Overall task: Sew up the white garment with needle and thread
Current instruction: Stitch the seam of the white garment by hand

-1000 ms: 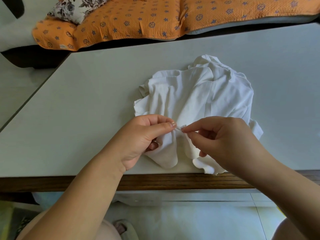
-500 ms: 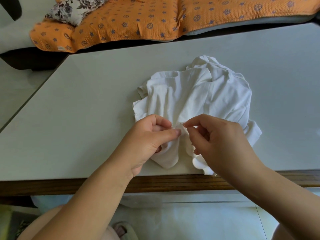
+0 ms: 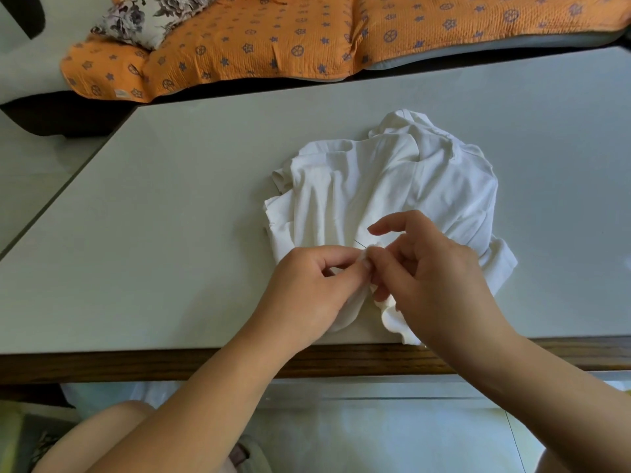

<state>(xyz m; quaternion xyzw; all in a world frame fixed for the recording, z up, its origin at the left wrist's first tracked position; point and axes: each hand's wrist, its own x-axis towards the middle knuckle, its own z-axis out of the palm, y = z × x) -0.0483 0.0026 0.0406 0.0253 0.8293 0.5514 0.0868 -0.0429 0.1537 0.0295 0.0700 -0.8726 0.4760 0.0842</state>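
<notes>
A crumpled white garment lies on the pale table, its lower folds reaching the near edge. My left hand pinches a small fold of the cloth between thumb and forefinger. My right hand meets it from the right, thumb and middle fingers closed at the same fold, forefinger lifted. A thin needle pokes up and left out of the pinched fold. Its lower end is hidden between the fingers. No thread can be made out.
The table's wooden front edge runs just below my hands. An orange patterned cushion and a floral pillow lie on the bench beyond the table. My knees and a tiled floor show below.
Both hands have drawn together at the fold. The right hand has shifted its grip, its forefinger now lifted, and the needle tip sticks out of the cloth.
</notes>
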